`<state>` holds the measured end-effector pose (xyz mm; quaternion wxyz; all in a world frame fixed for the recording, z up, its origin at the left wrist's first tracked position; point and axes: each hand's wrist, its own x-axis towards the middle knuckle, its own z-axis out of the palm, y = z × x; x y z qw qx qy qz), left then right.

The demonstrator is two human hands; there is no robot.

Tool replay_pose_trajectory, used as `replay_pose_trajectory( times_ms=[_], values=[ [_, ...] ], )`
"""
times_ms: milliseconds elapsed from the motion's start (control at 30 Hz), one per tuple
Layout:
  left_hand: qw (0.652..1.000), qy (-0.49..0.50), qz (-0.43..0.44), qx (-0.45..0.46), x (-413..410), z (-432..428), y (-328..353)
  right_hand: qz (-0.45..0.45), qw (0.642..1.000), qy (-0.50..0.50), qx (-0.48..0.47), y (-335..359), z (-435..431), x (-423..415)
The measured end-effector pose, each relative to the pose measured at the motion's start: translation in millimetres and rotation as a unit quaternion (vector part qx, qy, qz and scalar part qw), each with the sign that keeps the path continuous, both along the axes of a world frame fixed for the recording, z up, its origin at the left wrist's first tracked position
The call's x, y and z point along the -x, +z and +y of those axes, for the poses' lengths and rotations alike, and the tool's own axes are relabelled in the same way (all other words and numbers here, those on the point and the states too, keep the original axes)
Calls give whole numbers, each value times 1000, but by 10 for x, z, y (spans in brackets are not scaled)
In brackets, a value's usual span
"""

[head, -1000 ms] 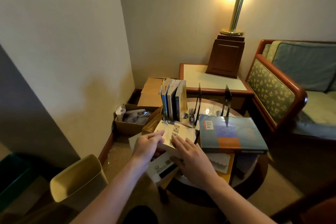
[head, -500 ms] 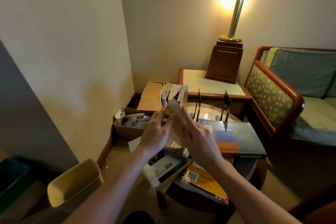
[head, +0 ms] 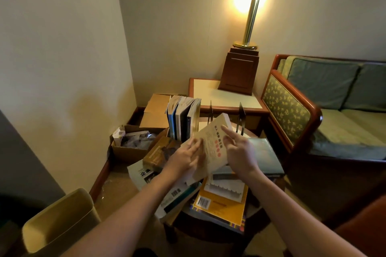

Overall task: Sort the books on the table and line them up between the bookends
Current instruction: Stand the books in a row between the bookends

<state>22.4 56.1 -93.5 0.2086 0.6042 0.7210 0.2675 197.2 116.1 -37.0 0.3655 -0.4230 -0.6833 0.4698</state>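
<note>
I hold a cream paperback (head: 214, 144) tilted above the table, in front of the standing books. My left hand (head: 184, 157) grips its left edge with fingers on the cover. My right hand (head: 240, 153) holds its right side, index finger stretched across the cover. Several books (head: 183, 118) stand upright at the back left. Two thin black bookends (head: 211, 111) (head: 241, 113) stand to their right with a gap between. Lying flat are a large blue book (head: 266, 157), a yellow book (head: 221, 206), a brown book (head: 159, 151) and a white book (head: 174, 196).
The round table (head: 253, 223) is low and dark. Cardboard boxes (head: 133, 146) (head: 155, 110) sit on the floor to the left. A side table (head: 205, 94) with a lit lamp (head: 239, 75) stands behind, a sofa (head: 325, 108) to the right and a beige bin (head: 57, 219) at the lower left.
Both hands lifted the cream paperback off the pile. It has moved right and tilted, from in front of the standing books toward the bookends. The brown book under it is uncovered.
</note>
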Motion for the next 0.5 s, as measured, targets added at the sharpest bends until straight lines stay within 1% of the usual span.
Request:
replay_pose_trajectory(
  times_ms=[133,267,400,500],
  values=[
    [993,38,56,101,284,62,-149,-40,998,-29,44,-95,119,-19],
    [980,66,116,147,623,84,-269,-79,994,-21,77,-30,233,-44],
    [967,62,173,175,819,165,-389,-119,991,5,59,86,293,-11],
    [960,39,193,199,878,235,-491,-150,989,5,15,194,318,24]
  ],
)
